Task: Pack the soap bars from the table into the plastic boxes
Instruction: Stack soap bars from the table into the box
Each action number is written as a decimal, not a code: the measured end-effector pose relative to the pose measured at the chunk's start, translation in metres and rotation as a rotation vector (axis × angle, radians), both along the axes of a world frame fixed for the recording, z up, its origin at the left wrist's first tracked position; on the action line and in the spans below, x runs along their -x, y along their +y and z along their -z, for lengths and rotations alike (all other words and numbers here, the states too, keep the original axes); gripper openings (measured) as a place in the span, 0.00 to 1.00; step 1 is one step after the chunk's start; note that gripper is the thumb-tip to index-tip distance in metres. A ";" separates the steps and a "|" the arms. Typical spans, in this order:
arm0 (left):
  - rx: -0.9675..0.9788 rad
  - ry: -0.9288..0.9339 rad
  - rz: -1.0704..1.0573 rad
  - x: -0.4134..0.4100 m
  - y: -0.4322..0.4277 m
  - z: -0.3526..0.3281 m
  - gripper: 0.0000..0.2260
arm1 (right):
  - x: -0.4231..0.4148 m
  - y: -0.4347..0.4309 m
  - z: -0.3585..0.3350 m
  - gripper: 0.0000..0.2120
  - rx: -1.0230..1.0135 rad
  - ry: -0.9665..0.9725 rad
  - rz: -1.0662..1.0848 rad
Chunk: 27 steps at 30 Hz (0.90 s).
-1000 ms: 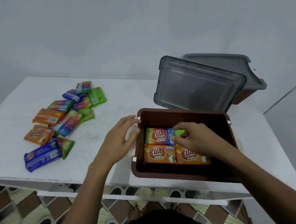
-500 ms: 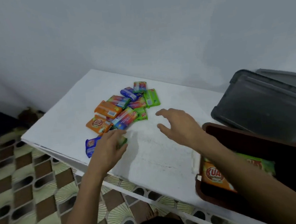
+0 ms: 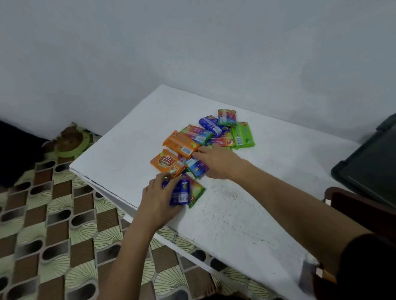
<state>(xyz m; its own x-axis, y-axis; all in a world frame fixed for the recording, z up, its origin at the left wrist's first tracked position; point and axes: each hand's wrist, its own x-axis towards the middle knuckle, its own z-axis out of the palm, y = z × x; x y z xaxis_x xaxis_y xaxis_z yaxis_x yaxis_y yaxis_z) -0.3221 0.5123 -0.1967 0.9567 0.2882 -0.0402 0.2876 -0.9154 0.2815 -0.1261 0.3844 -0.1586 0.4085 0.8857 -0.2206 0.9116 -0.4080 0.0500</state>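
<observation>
At the near left edge of the white table, the left hand is closing around a blue-wrapped soap bar, its fingers curled over the top of the wrapper and the thumb side hidden beneath. That blue bar is lying partly over a rainbow-coloured bar with a green edge, which is poking out to the right of the hand. Just beyond, the right hand is reaching palm-down into the heap, its fingers spread and pressing on a multicoloured bar; whether it is actually gripping that bar or only resting on it cannot be told, since the fingertips are covering the wrapper's edge.

Around the two hands the rest of the soap bars are lying loose in a cluster on the tabletop. An orange bar with a round red logo is sitting just left of the right hand, touching a second orange bar turned barcode-up behind it. Farther back, a striped bar, a blue bar, a small rainbow bar and a green bar are overlapping one another.

At the right edge of the view, the dark brown plastic box is showing only its near corner, well apart from the heap, with a dark grey lid propped behind it. Patterned floor tiles are showing below the table's edge.
</observation>
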 end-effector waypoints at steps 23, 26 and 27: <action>0.292 -0.232 0.028 -0.010 -0.029 -0.084 0.28 | 0.012 -0.121 -0.069 0.27 -0.627 0.849 0.434; 0.477 -0.331 0.028 -0.018 -0.047 -0.098 0.28 | 0.022 -0.153 -0.077 0.26 -0.779 0.940 0.553; 0.545 -0.363 0.023 -0.021 -0.054 -0.100 0.28 | 0.026 -0.163 -0.081 0.26 -0.819 0.949 0.566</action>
